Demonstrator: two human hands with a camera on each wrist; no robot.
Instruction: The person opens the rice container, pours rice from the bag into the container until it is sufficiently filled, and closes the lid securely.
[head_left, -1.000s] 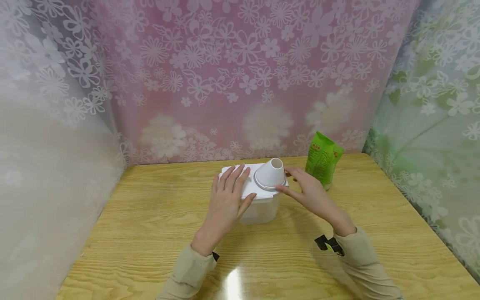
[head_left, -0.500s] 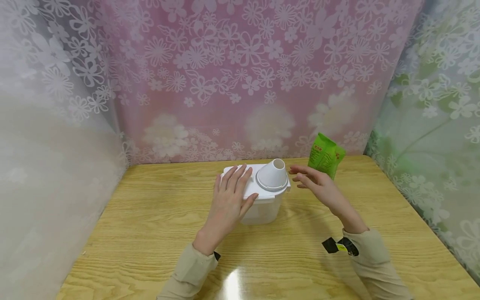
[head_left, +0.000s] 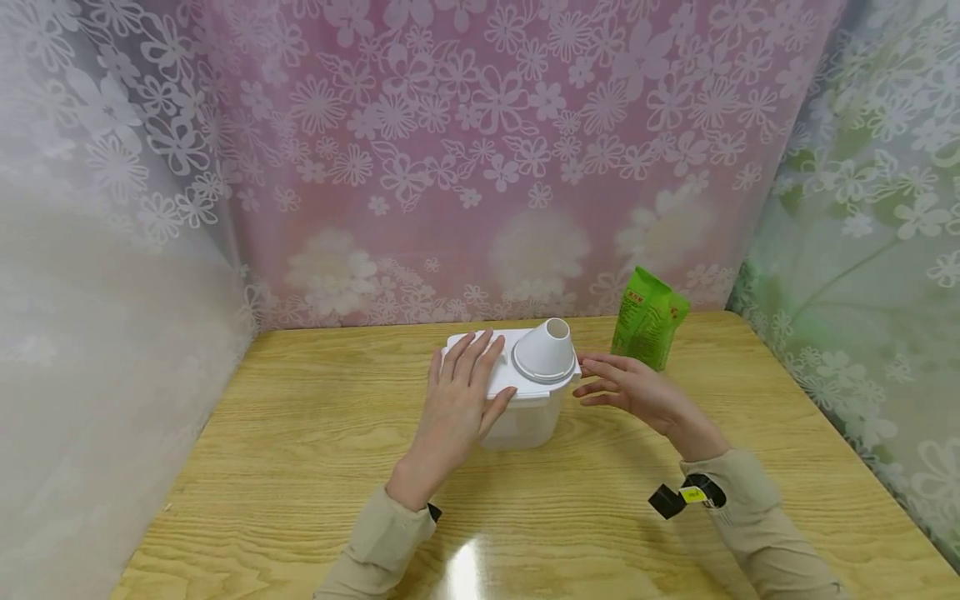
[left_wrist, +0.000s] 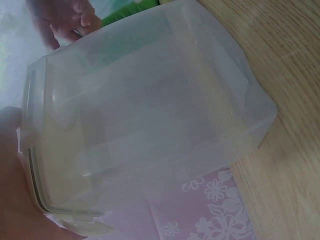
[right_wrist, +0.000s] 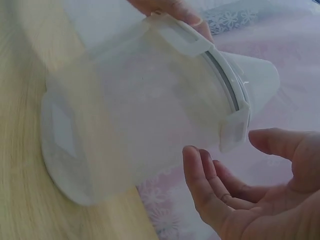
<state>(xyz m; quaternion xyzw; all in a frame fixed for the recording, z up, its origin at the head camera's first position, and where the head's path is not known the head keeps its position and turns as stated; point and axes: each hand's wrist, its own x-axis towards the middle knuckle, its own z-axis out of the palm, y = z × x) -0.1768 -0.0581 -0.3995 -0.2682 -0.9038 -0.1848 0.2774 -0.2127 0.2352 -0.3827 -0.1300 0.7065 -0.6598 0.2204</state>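
Note:
A clear plastic storage container stands upright on the table, with a white lid on top. From the lid's right part rises a white cone-shaped spout cap. My left hand rests on the lid's left part, its fingers spread and straight. At the container's right end is my right hand, fingers loosely bent. In the right wrist view, a side latch hangs at the rim; my right thumb is close to it, and the other fingers curve below with nothing between them. Whether the thumb touches the latch, I cannot tell.
A green printed bag stands at the back right, behind my right hand. The wooden table is bordered by a pink flowered curtain behind and pale curtains at both sides.
My right hand has drawn away from the cap's base, then lowered to the container's right end near the latch. The left hand stays on the lid.

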